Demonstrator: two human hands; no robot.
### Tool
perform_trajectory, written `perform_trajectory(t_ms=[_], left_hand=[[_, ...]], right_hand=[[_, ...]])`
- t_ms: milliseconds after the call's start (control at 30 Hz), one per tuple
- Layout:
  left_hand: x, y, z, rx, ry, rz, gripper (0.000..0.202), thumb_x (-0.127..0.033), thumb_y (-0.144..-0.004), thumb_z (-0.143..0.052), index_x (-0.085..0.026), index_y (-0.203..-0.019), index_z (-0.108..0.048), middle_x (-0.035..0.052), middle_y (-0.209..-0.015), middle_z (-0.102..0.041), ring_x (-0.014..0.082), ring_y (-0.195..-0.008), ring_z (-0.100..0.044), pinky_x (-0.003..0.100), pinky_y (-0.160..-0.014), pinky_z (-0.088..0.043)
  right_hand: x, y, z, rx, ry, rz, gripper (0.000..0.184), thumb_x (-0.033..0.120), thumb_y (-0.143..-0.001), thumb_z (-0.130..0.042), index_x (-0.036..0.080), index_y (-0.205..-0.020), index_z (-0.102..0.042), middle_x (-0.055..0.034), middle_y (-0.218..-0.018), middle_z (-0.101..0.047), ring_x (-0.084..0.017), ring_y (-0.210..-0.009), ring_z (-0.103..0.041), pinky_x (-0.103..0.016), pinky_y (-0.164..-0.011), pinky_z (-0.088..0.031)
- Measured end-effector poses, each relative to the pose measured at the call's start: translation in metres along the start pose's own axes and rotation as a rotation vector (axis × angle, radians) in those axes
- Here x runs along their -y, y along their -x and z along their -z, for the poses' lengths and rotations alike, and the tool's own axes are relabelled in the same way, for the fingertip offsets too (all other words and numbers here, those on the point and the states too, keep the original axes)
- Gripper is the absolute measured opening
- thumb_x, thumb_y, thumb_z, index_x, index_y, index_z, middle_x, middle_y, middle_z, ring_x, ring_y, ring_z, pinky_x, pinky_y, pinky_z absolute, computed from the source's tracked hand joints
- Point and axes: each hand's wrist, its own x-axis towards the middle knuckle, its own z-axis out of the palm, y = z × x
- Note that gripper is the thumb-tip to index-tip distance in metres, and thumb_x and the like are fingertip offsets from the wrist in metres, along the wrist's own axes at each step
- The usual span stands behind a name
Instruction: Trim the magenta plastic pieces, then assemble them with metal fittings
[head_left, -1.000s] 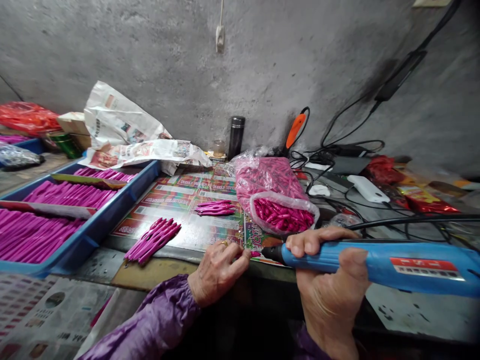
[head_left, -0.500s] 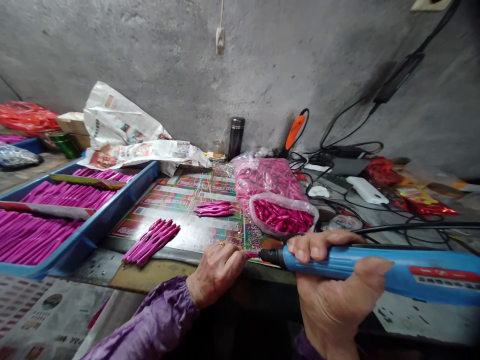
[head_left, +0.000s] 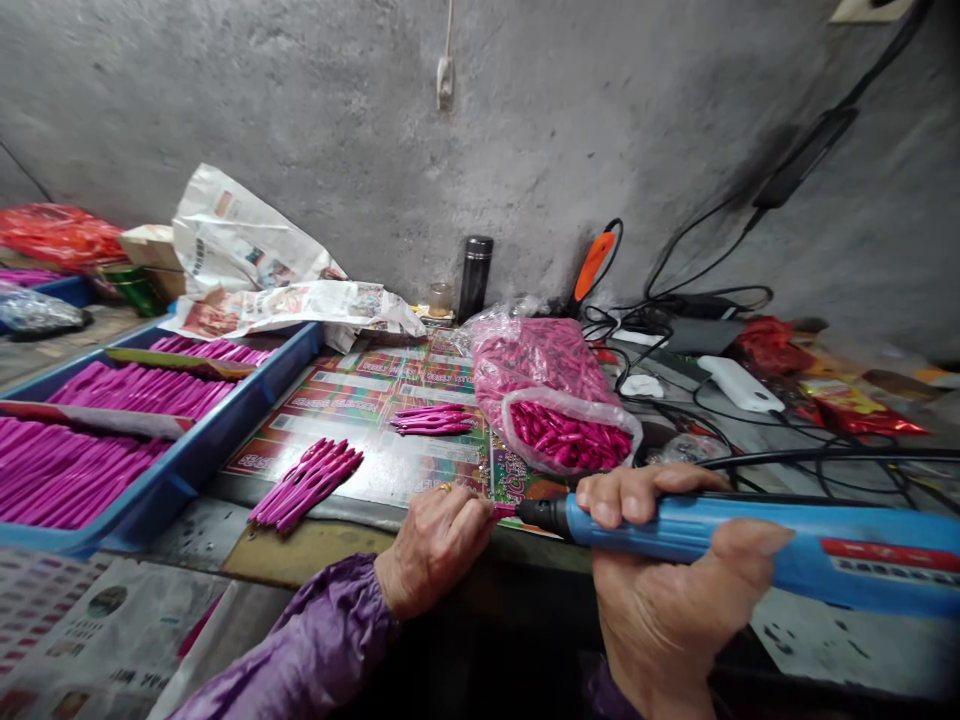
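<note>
Your blue tool point(head_left: 675, 527), clasped in your right hand point(head_left: 667, 605), has moved against the slim magenta piece point(head_left: 505, 510) pinched, mostly hidden, in your left hand point(head_left: 436, 542).

Soft, greyish light leaves the scene rather dim, though the plastic bag point(head_left: 536, 360) catches small bright glints. Left of the bag, whitish glare washes over the printed sheet point(head_left: 360, 457); nearer than the bag, below the front edge of the worktop point(head_left: 262, 553), things sink into near-black. Up and right of it, the wall point(head_left: 337, 120) carries a soft-edged shadow — and towards the far right, shapes stretch and smear.
</note>
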Motion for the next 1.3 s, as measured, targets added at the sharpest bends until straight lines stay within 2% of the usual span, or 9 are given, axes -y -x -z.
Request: perform_trajectory(t_ms=[467, 800, 1033, 1167, 1300], left_hand=[[0.0020, -0.0001, -0.0004, -0.023, -0.036, 0.000, 0.008, -0.014, -0.100, -0.053, -0.016, -0.094, -0.058, -0.0005, -0.068, -0.060, 0.0136, -0.059, -0.057, 0.025, -0.056, -0.042], [0.0018, 0.0052, -0.0030, -0.025, -0.010, 0.008, 0.011, -0.014, -0.100, -0.055, -0.014, -0.109, -0.061, 0.0016, -0.075, -0.065, 0.0127, -0.062, -0.059, 0.024, -0.059, -0.046], [0.0011, 0.0045, -0.0039, -0.033, 0.011, 0.045, 0.011, -0.012, -0.099, -0.053, -0.014, -0.104, -0.063, 0.0015, -0.072, -0.059, 0.0131, -0.060, -0.054, 0.024, -0.056, -0.041], [0.0011, 0.0028, -0.0051, -0.053, 0.024, 0.061, 0.010, -0.013, -0.100, -0.053, -0.014, -0.101, -0.062, 0.0014, -0.071, -0.059, 0.0135, -0.060, -0.055, 0.024, -0.056, -0.041], [0.0025, 0.0030, -0.0055, -0.086, 0.029, 0.070, 0.005, -0.012, -0.098, -0.056, -0.016, -0.097, -0.060, 0.0007, -0.071, -0.060, 0.0137, -0.061, -0.056, 0.024, -0.057, -0.042]], right_hand=[[-0.0012, 0.0005, -0.0048, 0.006, 0.004, 0.012, 0.047, 0.067, -0.076, -0.075, 0.023, -0.080, -0.060, 0.0072, -0.059, -0.049, -0.013, -0.050, -0.047, -0.029, -0.054, -0.048], [-0.0005, 0.0012, -0.0011, -0.014, -0.015, -0.013, 0.048, 0.066, -0.074, -0.077, 0.023, -0.079, -0.059, 0.0075, -0.058, -0.049, -0.012, -0.049, -0.047, -0.028, -0.055, -0.048], [-0.0013, 0.0025, -0.0003, 0.046, 0.003, 0.032, 0.047, 0.067, -0.077, -0.074, 0.022, -0.076, -0.061, 0.0070, -0.054, -0.049, -0.013, -0.047, -0.047, -0.029, -0.054, -0.048], [-0.0042, 0.0027, 0.0005, 0.002, -0.012, 0.022, 0.048, 0.068, -0.077, -0.074, 0.022, -0.076, -0.059, 0.0072, -0.055, -0.047, -0.013, -0.049, -0.046, -0.029, -0.056, -0.049], [-0.0048, 0.0005, 0.0003, -0.050, 0.001, 0.021, 0.055, 0.075, -0.074, -0.073, 0.022, -0.076, -0.058, 0.0074, -0.057, -0.046, -0.012, -0.050, -0.045, -0.029, -0.056, -0.048]])
